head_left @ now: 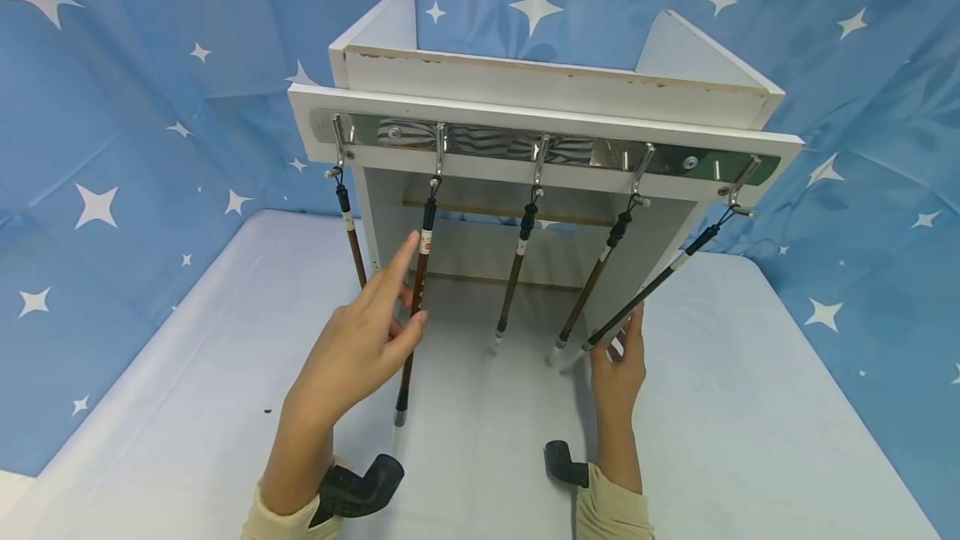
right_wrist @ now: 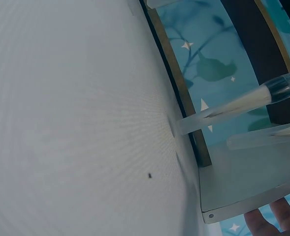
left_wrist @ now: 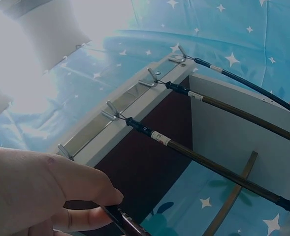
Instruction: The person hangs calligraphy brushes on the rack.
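Observation:
Several calligraphy brushes with dark handles and clear caps hang by loops from the metal hook strip [head_left: 480,140] of a white rack [head_left: 555,94]. My left hand [head_left: 352,348] is at the second brush from the left [head_left: 424,261], pinching its handle between thumb and finger, index finger stretched upward. In the left wrist view the thumb [left_wrist: 100,189] covers part of that handle. My right hand [head_left: 618,373] grips the rack's right side panel [right_wrist: 243,182], fingers [right_wrist: 263,223] outside and thumb inside. The rightmost brush [head_left: 645,290] slants down past this thumb.
Between them hang the middle brush [head_left: 517,261] and the fourth brush [head_left: 600,265]. The leftmost brush [head_left: 350,227] is partly hidden behind my left hand. A pale cloth [head_left: 480,457] covers the table, and a blue star-patterned curtain [head_left: 150,107] stands behind the rack.

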Tool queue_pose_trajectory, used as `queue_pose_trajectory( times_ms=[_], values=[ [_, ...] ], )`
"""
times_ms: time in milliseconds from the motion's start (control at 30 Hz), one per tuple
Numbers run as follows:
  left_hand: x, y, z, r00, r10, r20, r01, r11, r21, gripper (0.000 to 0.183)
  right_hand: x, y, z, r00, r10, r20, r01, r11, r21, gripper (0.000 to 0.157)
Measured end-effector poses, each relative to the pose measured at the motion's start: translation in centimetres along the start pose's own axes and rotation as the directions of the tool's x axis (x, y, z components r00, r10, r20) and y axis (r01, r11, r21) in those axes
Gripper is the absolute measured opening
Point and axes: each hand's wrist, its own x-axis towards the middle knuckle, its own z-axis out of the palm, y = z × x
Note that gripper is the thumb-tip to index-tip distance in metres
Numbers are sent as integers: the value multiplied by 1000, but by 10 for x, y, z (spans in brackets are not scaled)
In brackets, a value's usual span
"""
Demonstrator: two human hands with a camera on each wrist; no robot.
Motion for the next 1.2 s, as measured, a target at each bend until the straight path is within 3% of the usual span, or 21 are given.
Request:
queue_pose_trajectory(
  times_ms=[367, 933, 1200],
  values=[
    [6, -5, 5, 1000, -2, 24, 1, 1000, 23, 76, 2, 0, -1, 1000, -10, -1, 10, 1000, 4, 78],
    [20, -20, 29, 1000, -23, -2, 23, 999, 38, 59, 1, 1, 0, 1000, 2, -2, -2, 1000, -13, 78],
    [23, -26, 35, 999, -42, 11, 42, 999, 32, 63, 0, 1, 0, 1000, -6, 0, 6, 1000, -7, 77]
  ],
)
